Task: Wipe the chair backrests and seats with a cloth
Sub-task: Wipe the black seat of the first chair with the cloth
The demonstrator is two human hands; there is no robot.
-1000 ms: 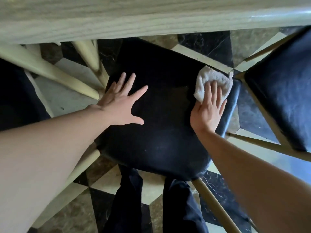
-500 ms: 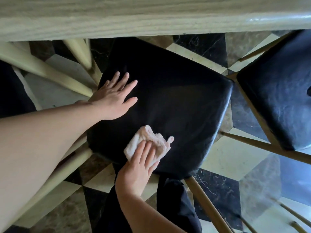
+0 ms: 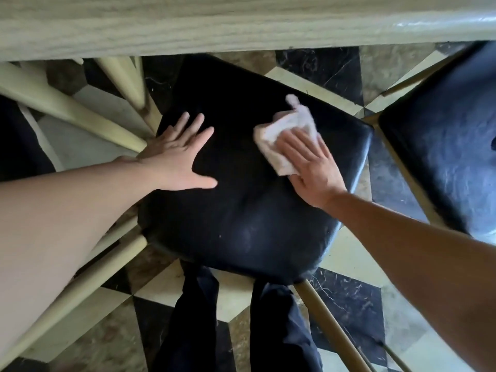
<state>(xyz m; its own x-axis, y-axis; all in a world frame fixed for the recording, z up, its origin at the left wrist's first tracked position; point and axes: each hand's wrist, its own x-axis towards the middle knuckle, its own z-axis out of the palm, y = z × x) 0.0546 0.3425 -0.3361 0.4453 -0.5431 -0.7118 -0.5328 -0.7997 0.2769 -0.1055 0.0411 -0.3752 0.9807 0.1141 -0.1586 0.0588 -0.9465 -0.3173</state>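
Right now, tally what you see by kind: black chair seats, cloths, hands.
Black chair seats: 2, the middle seat and the right seat
Cloths: 1, white cloth
Hands: 2, left hand and right hand
Total: 5

You look down on marble-patterned floor (image 3: 346, 299): black, cream, brown tiles in geometric layout, glossy, catching daylight at lower right. Pale wood-grain table edge (image 3: 241, 25) spans top of your view, sheen on its right end. Cream tapered wooden legs (image 3: 61, 108) fan out at left. Slim brass-coloured metal legs (image 3: 330, 326) run at lower right
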